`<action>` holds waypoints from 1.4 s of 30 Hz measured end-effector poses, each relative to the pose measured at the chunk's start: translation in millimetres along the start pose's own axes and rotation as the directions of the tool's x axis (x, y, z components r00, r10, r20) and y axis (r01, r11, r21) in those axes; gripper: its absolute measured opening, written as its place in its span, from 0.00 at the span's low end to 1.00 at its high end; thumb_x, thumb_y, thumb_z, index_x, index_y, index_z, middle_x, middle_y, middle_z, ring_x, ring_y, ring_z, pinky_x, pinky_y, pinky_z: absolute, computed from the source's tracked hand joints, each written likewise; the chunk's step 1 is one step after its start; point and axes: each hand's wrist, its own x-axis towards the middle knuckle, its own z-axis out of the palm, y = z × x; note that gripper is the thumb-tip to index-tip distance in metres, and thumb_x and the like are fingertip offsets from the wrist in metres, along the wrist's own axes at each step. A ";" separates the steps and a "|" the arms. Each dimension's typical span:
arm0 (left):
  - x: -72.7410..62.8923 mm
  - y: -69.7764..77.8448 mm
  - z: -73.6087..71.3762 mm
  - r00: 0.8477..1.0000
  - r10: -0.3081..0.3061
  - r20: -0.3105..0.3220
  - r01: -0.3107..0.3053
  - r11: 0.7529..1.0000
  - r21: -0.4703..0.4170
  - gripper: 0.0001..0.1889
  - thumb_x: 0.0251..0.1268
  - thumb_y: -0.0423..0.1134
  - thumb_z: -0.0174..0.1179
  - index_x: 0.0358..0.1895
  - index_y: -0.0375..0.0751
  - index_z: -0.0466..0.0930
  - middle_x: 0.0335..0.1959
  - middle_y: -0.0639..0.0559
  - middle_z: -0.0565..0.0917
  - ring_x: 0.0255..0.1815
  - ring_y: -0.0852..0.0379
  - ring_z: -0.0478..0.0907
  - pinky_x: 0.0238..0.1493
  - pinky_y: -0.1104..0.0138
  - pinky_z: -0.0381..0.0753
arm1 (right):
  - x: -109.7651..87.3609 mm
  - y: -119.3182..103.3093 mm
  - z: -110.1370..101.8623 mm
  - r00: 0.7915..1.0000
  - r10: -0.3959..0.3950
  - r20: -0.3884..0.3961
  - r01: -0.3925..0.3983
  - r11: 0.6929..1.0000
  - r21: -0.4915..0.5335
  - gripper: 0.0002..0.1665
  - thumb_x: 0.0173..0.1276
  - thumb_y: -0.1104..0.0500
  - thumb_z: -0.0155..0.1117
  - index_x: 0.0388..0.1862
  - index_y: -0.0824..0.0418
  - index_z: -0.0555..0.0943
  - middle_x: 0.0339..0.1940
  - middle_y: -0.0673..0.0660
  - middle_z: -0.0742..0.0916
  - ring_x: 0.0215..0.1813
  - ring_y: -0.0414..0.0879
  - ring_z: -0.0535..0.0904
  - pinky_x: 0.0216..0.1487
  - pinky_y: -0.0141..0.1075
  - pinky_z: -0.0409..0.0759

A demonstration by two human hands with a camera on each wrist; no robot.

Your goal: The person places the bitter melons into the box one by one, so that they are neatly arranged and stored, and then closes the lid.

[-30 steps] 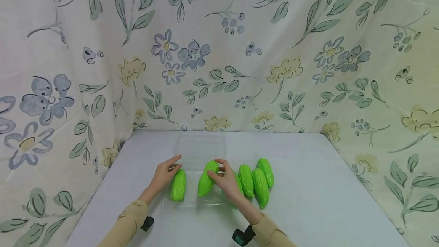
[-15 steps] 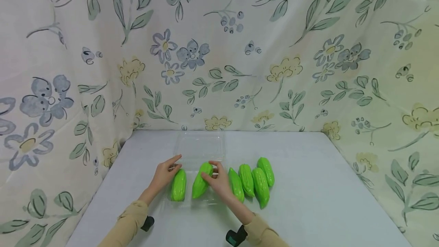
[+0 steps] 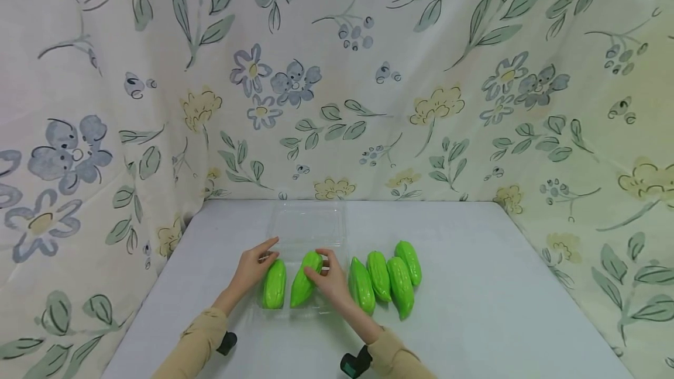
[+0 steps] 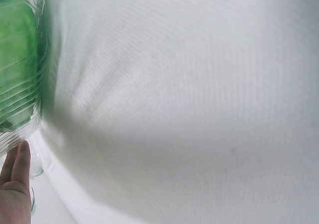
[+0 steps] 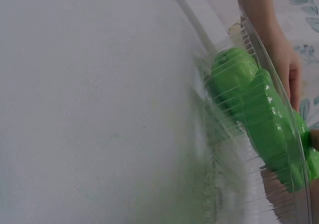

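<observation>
A clear plastic clamshell box (image 3: 308, 224) lies on the table with its lid folded back. One glossy green bitter melon (image 3: 274, 286) stands lengthwise in the left part of its base. My right hand (image 3: 333, 283) grips a second bitter melon (image 3: 302, 289) by its far end, tilted, over the base beside the first. Through the box's ribbed wall both melons show in the right wrist view. My left hand (image 3: 251, 268) rests at the box's left side, its fingers (image 4: 21, 167) straight against the box in the left wrist view.
Several more bitter melons (image 3: 400, 288) lie in a loose group on the white table (image 3: 474, 309), right of the box. A floral cloth (image 3: 337, 75) hangs behind the table and along both sides.
My right hand has carried the held bitter melon leftward and slightly down, closer to the one in the box. My left hand has stayed in place.
</observation>
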 end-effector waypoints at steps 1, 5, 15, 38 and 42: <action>0.1 0.2 0.2 1.000 -0.002 0.000 0.002 1.000 -0.001 0.22 0.65 0.34 0.59 0.62 0.38 0.73 0.60 0.40 0.78 0.46 0.47 0.84 0.51 0.54 0.84 | 0.0 0.5 0.5 1.000 0.005 0.004 -0.005 1.000 -0.003 0.32 0.63 0.56 0.67 0.63 0.62 0.68 0.43 0.64 0.79 0.34 0.43 0.77 0.29 0.26 0.78; 0.4 0.8 1.0 1.000 -0.018 0.008 0.018 1.000 -0.007 0.22 0.65 0.34 0.59 0.63 0.38 0.73 0.62 0.40 0.76 0.48 0.46 0.84 0.52 0.54 0.84 | 0.1 1.8 2.3 1.000 0.010 0.011 -0.010 1.000 -0.007 0.32 0.63 0.56 0.66 0.63 0.62 0.68 0.43 0.63 0.79 0.35 0.44 0.76 0.29 0.26 0.77; 0.4 2.0 0.0 0.999 -0.031 0.013 0.031 0.999 -0.019 0.22 0.65 0.34 0.59 0.63 0.39 0.73 0.62 0.41 0.76 0.48 0.46 0.84 0.53 0.55 0.84 | 3.1 2.7 9.6 1.000 -0.011 0.014 0.012 0.999 -0.033 0.31 0.63 0.58 0.66 0.63 0.64 0.69 0.42 0.64 0.80 0.35 0.46 0.77 0.30 0.28 0.77; 1.4 1.7 -0.2 0.999 -0.037 0.014 0.037 0.999 0.004 0.22 0.65 0.35 0.59 0.63 0.40 0.73 0.62 0.41 0.76 0.49 0.46 0.83 0.53 0.54 0.83 | 7.2 1.8 20.6 0.998 -0.029 0.064 0.038 0.988 -0.147 0.30 0.64 0.57 0.65 0.63 0.64 0.70 0.45 0.62 0.81 0.39 0.46 0.79 0.34 0.32 0.82; 1.1 1.4 0.1 0.999 -0.040 0.013 0.039 0.999 0.008 0.22 0.66 0.35 0.59 0.63 0.40 0.73 0.62 0.41 0.76 0.49 0.45 0.83 0.53 0.53 0.83 | 5.2 -0.2 20.0 0.995 -0.032 0.091 0.045 0.990 -0.136 0.30 0.65 0.59 0.64 0.65 0.65 0.69 0.48 0.65 0.81 0.42 0.50 0.80 0.36 0.34 0.84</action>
